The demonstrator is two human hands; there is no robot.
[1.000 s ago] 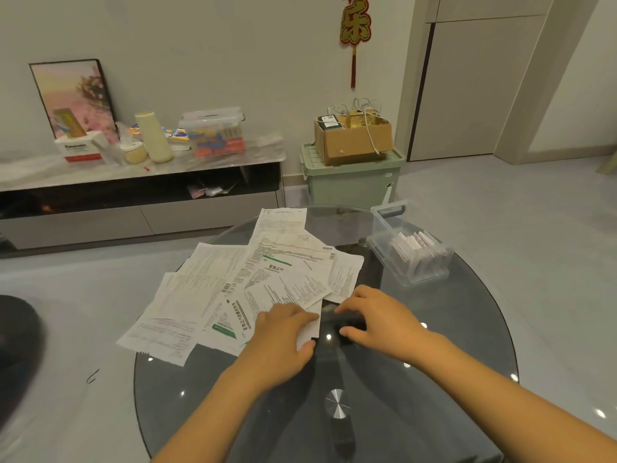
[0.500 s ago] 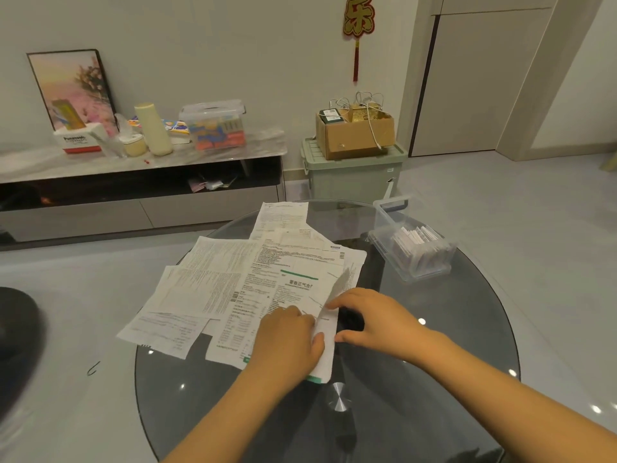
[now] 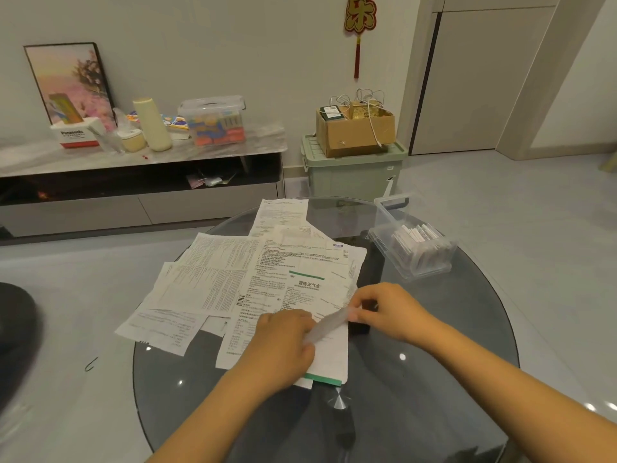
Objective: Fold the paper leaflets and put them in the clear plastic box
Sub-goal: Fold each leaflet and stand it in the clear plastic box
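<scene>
I'm in a home living room: a low media console (image 3: 140, 182) holds a framed picture (image 3: 71, 80) along the wall, a red festive ornament (image 3: 360, 18) hangs above, and a green storage bin (image 3: 354, 177) sits on the tiled floor.

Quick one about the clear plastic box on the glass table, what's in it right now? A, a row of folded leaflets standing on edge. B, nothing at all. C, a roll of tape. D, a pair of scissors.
A: the clear plastic box, at the far right of the glass table, holds a row of folded leaflets standing on edge, and its lid is off.
</scene>
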